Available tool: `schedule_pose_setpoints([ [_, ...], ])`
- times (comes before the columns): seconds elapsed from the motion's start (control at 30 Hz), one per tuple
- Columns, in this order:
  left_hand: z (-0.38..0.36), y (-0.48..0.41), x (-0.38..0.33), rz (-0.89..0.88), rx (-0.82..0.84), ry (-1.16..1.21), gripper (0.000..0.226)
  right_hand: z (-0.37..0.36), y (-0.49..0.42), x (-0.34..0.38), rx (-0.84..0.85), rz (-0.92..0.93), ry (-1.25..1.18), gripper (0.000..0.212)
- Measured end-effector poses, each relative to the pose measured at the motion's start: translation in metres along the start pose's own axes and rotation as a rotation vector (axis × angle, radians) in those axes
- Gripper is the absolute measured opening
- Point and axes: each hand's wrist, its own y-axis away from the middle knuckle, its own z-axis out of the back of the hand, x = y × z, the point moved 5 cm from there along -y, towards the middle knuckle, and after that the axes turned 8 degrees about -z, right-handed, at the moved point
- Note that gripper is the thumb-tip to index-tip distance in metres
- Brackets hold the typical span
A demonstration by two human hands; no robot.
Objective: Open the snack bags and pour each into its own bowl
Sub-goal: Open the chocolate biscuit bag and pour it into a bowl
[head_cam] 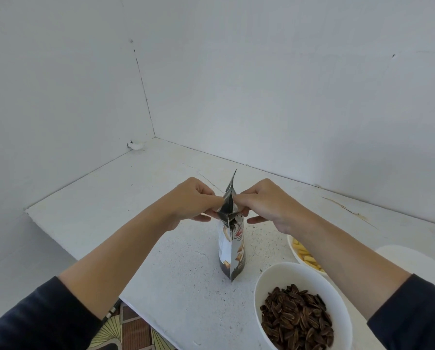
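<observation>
Snack bag standing upright near the middle of the white surface, silver and dark, seen from its thin edge. Left hand pinched shut on the left side of the bag's top, right hand pinched shut on the right side, both touching the bag. Top of the bag partly torn, with a thin strip poking up between the two hands. White bowl of dark striped seeds near and to the right of the bag, not touching it. Second white bowl with yellow sticks just behind the first, partly hidden under the right arm. Third white bowl farther right, mostly hidden, cannot tell what is inside. Dark sleeves on both arms. Patterned floor showing below the near edge of the surface.
</observation>
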Motion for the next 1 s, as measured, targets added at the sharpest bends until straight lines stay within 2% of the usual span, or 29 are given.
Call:
schedule_pose_setpoints([
  [0.13,0.000,0.000,-0.007,-0.052,0.034,-0.103,0.026,-0.005,0.009,0.005,-0.053,0.113,0.068,0.030],
  [0.2,-0.001,0.002,-0.012,-0.100,0.064,-0.129,0.019,-0.003,0.011,0.004,-0.104,0.146,0.118,0.033],
  [0.27,0.002,0.004,-0.017,-0.196,0.047,-0.176,0.024,0.001,0.013,0.006,-0.097,0.179,0.112,0.022],
  [0.33,-0.002,0.009,-0.021,-0.268,0.056,-0.213,0.015,0.000,0.016,0.007,-0.033,0.215,0.097,0.004],
  [0.43,-0.008,0.013,-0.018,-0.345,0.081,-0.329,0.021,0.002,0.017,0.009,-0.028,0.308,0.297,0.024],
  [0.63,0.000,0.020,-0.006,-0.499,0.153,-0.555,0.023,0.010,0.017,-0.002,0.083,0.364,0.525,0.024],
  [0.77,0.007,0.017,-0.003,-0.596,0.124,-0.705,0.019,0.014,0.016,-0.003,-0.037,0.522,0.728,0.015],
  [0.9,0.029,0.011,0.011,-0.554,-0.026,-0.747,0.022,0.030,0.019,-0.009,-0.176,0.607,0.676,0.010],
  [1.0,0.026,0.012,0.012,-0.600,-0.041,-0.709,0.023,0.029,0.024,-0.008,-0.225,0.688,0.726,0.010],
])
